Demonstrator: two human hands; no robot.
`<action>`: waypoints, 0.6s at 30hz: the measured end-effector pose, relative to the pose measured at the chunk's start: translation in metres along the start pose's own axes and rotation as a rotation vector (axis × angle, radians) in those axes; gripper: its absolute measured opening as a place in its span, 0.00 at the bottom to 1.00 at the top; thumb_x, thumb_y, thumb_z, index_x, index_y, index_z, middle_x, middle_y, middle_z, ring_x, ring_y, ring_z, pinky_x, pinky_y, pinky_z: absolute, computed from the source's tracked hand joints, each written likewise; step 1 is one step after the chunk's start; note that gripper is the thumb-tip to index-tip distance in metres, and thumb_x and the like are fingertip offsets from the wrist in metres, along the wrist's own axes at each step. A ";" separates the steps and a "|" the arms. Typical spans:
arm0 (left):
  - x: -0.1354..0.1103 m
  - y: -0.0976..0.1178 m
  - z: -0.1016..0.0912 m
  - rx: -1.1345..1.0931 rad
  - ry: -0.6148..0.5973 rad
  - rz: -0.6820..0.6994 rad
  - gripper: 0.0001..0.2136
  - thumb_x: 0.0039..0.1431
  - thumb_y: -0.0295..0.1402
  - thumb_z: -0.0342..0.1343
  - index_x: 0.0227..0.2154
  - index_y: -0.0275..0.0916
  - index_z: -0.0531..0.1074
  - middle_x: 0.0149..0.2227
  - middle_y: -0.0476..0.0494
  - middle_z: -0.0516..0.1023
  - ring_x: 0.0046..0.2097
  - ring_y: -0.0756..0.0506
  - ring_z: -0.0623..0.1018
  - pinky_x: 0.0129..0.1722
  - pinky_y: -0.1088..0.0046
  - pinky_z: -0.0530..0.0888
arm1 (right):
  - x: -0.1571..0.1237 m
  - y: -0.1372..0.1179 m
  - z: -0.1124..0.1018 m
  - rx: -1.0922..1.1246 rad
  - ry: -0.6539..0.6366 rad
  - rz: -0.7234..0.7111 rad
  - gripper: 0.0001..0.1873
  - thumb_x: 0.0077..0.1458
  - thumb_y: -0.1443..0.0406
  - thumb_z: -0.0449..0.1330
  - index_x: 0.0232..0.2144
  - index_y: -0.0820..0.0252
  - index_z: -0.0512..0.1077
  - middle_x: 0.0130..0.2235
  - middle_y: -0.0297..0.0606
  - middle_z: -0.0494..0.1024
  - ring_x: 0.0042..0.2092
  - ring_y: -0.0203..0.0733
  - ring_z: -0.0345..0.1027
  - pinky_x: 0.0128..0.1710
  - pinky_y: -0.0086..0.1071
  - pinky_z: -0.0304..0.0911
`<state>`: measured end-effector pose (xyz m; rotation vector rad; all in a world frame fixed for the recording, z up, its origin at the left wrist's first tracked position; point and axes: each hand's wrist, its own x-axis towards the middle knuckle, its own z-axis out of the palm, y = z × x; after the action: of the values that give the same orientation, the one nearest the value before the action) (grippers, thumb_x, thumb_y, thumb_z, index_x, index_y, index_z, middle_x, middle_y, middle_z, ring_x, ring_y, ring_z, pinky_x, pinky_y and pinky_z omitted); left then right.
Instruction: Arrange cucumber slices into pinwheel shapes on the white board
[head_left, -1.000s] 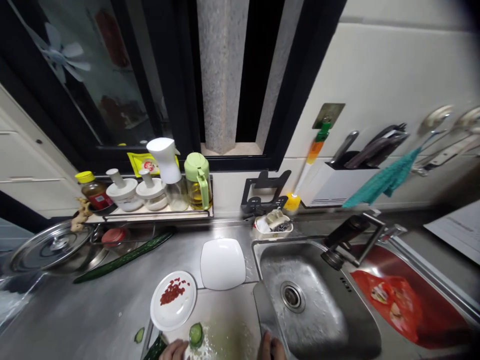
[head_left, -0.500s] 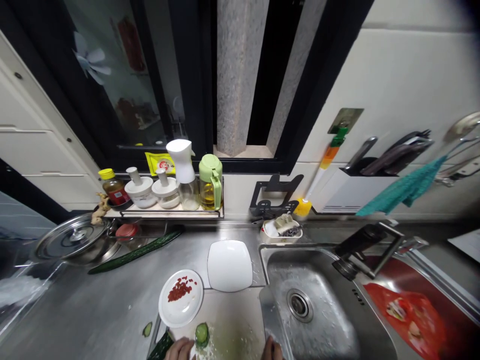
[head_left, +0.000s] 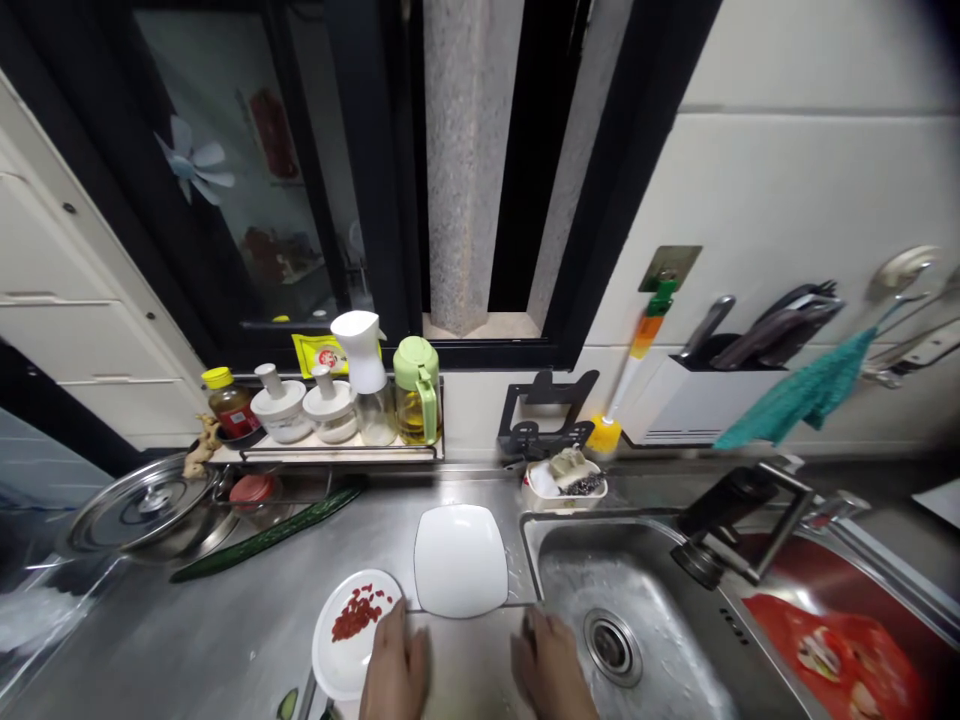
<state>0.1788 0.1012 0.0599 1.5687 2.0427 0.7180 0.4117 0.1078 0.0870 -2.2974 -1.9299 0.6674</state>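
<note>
My left hand [head_left: 396, 665] reaches over the pale cutting board [head_left: 469, 665], beside the right rim of a round white plate [head_left: 337, 662] bearing small dried red berries [head_left: 355, 612]. Its fingers stretch forward with the thumb apart, and nothing shows in it. My right hand [head_left: 553, 665], slightly blurred, is over the board's right side near the sink edge, fingers extended and seemingly holding nothing. Beyond both hands lies a bare squarish white plate [head_left: 460, 560]. A cut cucumber slice [head_left: 287, 704] rests on the steel counter at lower left.
A whole cucumber [head_left: 259, 535] lies at the back left, beside a lidded pot [head_left: 142, 510]. Seasoning jars and an oil bottle [head_left: 417, 390] stand on a low rack. To the right are the sink [head_left: 660, 620], its faucet [head_left: 780, 500] and a red bag [head_left: 840, 660].
Both hands have moved forward over the board. My right hand has let go of the broad knife, and my left hand has left the cucumber pieces; the knife no longer shows. The view has tilted up.
</note>
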 end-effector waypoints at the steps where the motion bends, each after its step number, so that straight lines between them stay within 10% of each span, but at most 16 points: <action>1: 0.015 0.016 -0.004 0.077 -0.075 -0.068 0.24 0.61 0.35 0.43 0.56 0.25 0.63 0.55 0.26 0.71 0.56 0.40 0.73 0.55 0.67 0.68 | 0.014 -0.007 -0.010 0.011 -0.014 0.013 0.21 0.58 0.69 0.47 0.50 0.73 0.69 0.47 0.54 0.76 0.50 0.52 0.68 0.53 0.38 0.57; 6: 0.061 0.063 -0.009 0.274 -0.292 -0.210 0.20 0.62 0.28 0.41 0.53 0.24 0.64 0.51 0.25 0.74 0.49 0.42 0.78 0.47 0.70 0.70 | 0.068 -0.025 -0.017 0.020 -0.020 0.047 0.18 0.59 0.71 0.44 0.45 0.71 0.70 0.46 0.54 0.77 0.50 0.53 0.68 0.51 0.39 0.56; 18: 0.066 0.070 0.002 0.367 -0.351 -0.267 0.16 0.63 0.29 0.43 0.47 0.24 0.69 0.47 0.25 0.77 0.47 0.42 0.80 0.42 0.72 0.72 | 0.082 -0.027 -0.005 0.078 -0.064 0.006 0.22 0.54 0.76 0.45 0.46 0.64 0.73 0.45 0.46 0.80 0.49 0.46 0.70 0.51 0.34 0.54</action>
<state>0.2150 0.1805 0.1009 1.4377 2.1291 -0.0357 0.3987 0.1929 0.0770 -2.2636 -1.8874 0.8110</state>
